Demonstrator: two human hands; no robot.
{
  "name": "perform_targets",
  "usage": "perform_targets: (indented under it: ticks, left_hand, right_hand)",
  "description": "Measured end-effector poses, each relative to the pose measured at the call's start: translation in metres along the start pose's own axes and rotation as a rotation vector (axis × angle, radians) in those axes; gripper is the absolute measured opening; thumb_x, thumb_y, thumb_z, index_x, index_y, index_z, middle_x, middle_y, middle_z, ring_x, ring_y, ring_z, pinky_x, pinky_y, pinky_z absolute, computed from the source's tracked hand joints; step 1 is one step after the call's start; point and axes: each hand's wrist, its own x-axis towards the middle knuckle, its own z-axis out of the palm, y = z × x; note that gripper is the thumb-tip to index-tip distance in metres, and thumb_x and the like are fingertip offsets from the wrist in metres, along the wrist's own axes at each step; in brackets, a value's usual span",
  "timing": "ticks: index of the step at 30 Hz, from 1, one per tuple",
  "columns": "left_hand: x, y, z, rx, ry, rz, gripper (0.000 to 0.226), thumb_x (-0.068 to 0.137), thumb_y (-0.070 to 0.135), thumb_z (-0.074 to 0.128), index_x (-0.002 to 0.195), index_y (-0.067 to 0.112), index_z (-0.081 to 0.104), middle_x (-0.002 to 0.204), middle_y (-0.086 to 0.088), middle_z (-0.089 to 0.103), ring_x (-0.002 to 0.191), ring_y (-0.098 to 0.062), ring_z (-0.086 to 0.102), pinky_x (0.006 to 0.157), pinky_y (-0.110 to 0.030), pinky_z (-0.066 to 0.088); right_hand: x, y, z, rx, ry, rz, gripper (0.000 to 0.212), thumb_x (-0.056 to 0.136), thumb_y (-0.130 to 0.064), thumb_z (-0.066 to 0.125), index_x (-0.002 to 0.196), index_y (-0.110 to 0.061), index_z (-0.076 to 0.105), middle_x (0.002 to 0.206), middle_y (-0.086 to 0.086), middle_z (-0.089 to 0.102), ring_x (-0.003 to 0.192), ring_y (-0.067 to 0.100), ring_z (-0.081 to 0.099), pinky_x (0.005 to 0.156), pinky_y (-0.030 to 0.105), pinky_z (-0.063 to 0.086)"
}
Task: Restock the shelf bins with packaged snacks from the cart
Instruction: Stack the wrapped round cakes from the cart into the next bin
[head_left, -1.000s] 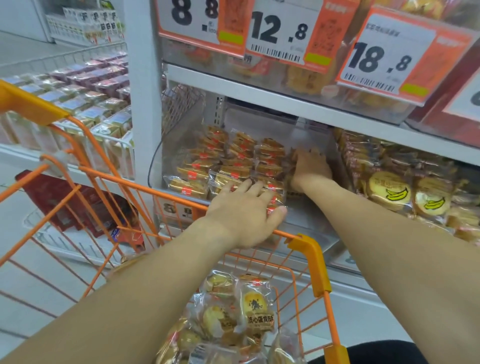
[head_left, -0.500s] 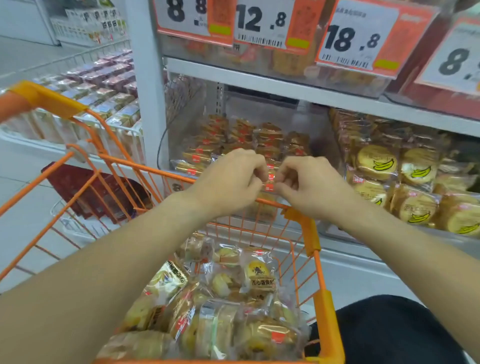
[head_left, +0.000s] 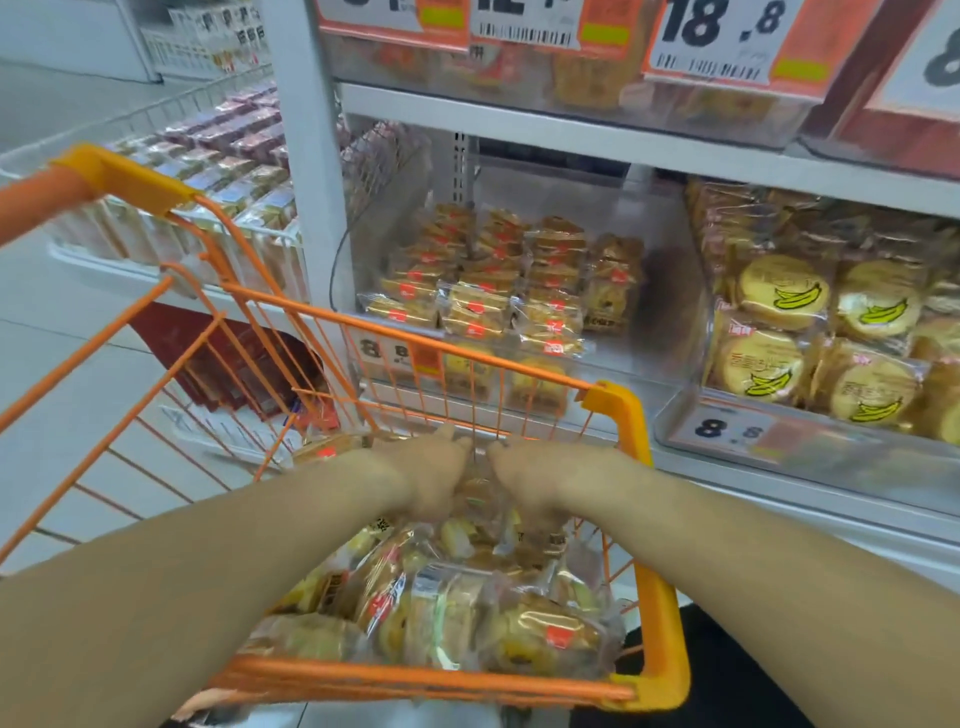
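My left hand (head_left: 428, 475) and my right hand (head_left: 530, 480) are side by side, low inside the orange wire cart (head_left: 415, 338), at its far end. Their fingers reach down into the heap of clear-wrapped snack packets (head_left: 467, 623) that fills the cart, and the fingertips are hidden among the wrappers. Beyond the cart's far rim stands a clear shelf bin (head_left: 667, 291). It holds rows of small cake packets with red labels (head_left: 493, 291), and its right part is bare.
A neighbouring bin of round banana-printed cakes (head_left: 779, 296) sits to the right. Orange price cards (head_left: 727, 41) hang from the shelf above. On the left stand a white upright post (head_left: 311, 182) and a wire display of boxed goods (head_left: 208, 171). Red boxes (head_left: 249, 364) lie low behind the cart.
Both hands have come back from the shelf bin, met above the cart's far rim, then dropped into the cart's snack heap. The view has tilted down.
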Motion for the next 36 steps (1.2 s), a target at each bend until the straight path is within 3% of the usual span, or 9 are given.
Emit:
perform_targets:
  ticks: [5, 12, 16, 22, 25, 29, 31, 33, 36]
  left_hand:
    - [0.009, -0.007, 0.013, -0.083, 0.027, -0.007, 0.058, 0.084, 0.061, 0.056, 0.121, 0.017, 0.057, 0.116, -0.008, 0.065, 0.105, -0.03, 0.062, 0.09, -0.042, 0.052]
    - [0.011, -0.011, 0.015, -0.044, 0.162, 0.018, 0.03, 0.089, 0.036, 0.068, 0.108, 0.016, 0.057, 0.111, -0.008, 0.053, 0.1, -0.03, 0.057, 0.073, -0.032, 0.04]
    - [0.009, -0.012, 0.008, -0.033, 0.237, 0.023, 0.025, 0.081, 0.013, 0.071, 0.076, 0.025, 0.05, 0.091, 0.0, 0.06, 0.09, -0.027, 0.06, 0.065, -0.032, 0.042]
    - [-0.019, -0.015, -0.035, -0.09, 0.153, 0.076, 0.022, 0.078, 0.022, 0.082, 0.083, 0.021, 0.061, 0.082, 0.006, 0.06, 0.078, -0.016, 0.056, 0.061, -0.027, 0.04]
    - [-0.051, -0.02, -0.059, -0.145, 0.119, 0.079, 0.019, 0.081, 0.032, 0.08, 0.087, 0.024, 0.063, 0.095, 0.004, 0.064, 0.086, -0.014, 0.061, 0.074, -0.031, 0.051]
    - [-0.089, -0.02, -0.076, -0.231, 0.15, 0.078, 0.013, 0.094, 0.025, 0.066, 0.089, 0.026, 0.054, 0.085, 0.007, 0.062, 0.06, -0.006, 0.065, 0.062, -0.028, 0.051]
    - [-0.096, -0.018, -0.078, -0.318, 0.219, 0.069, 0.018, 0.1, 0.013, 0.054, 0.088, 0.026, 0.048, 0.076, 0.004, 0.064, 0.05, -0.004, 0.066, 0.057, -0.032, 0.057]
    - [-0.102, -0.018, -0.079, -0.426, 0.283, 0.084, 0.012, 0.103, 0.014, 0.048, 0.095, 0.023, 0.048, 0.077, 0.012, 0.069, 0.053, 0.001, 0.067, 0.056, -0.021, 0.056]
    - [-0.106, -0.02, -0.078, -0.658, 0.354, 0.115, 0.003, 0.102, 0.017, 0.049, 0.101, 0.02, 0.05, 0.106, 0.007, 0.063, 0.07, -0.013, 0.075, 0.068, -0.034, 0.062]
  right_hand:
    - [-0.002, 0.0, -0.005, 0.018, 0.05, -0.054, 0.026, 0.082, -0.01, 0.08, 0.09, -0.011, 0.056, 0.1, 0.01, 0.058, 0.086, 0.027, 0.059, 0.071, 0.034, 0.052]
    - [-0.012, 0.005, -0.004, -0.109, 0.024, -0.075, 0.033, 0.085, -0.019, 0.079, 0.113, -0.006, 0.067, 0.108, 0.008, 0.063, 0.085, 0.023, 0.052, 0.051, 0.027, 0.036]
    - [-0.011, 0.012, -0.003, -0.019, -0.02, -0.148, 0.029, 0.088, -0.02, 0.073, 0.11, -0.003, 0.064, 0.101, 0.013, 0.064, 0.078, 0.024, 0.051, 0.056, 0.032, 0.04]
    - [-0.033, 0.04, -0.022, 0.312, 0.127, -0.282, 0.023, 0.091, -0.034, 0.071, 0.101, -0.026, 0.052, 0.08, -0.008, 0.047, 0.067, 0.009, 0.043, 0.061, 0.03, 0.036]
    - [-0.045, 0.056, -0.03, 0.587, 0.166, -0.42, 0.021, 0.093, -0.038, 0.069, 0.112, -0.035, 0.059, 0.082, 0.003, 0.051, 0.07, 0.016, 0.046, 0.067, 0.027, 0.04]
    - [-0.052, 0.065, -0.037, 1.015, 0.224, -0.546, 0.026, 0.098, -0.032, 0.061, 0.119, -0.018, 0.067, 0.098, 0.028, 0.059, 0.086, 0.035, 0.059, 0.08, 0.042, 0.046]
    - [-0.051, 0.064, -0.038, 1.207, 0.316, -0.505, 0.034, 0.098, -0.032, 0.056, 0.119, -0.008, 0.068, 0.113, 0.02, 0.069, 0.107, 0.036, 0.065, 0.098, 0.047, 0.047]
    - [-0.048, 0.062, -0.038, 1.388, 0.363, -0.475, 0.04, 0.098, -0.034, 0.053, 0.118, -0.004, 0.067, 0.113, 0.014, 0.071, 0.107, 0.034, 0.065, 0.101, 0.05, 0.043]
    - [-0.045, 0.052, -0.042, 1.683, 0.411, -0.463, 0.044, 0.102, -0.037, 0.046, 0.123, -0.004, 0.067, 0.12, 0.015, 0.07, 0.111, 0.042, 0.063, 0.1, 0.057, 0.043]
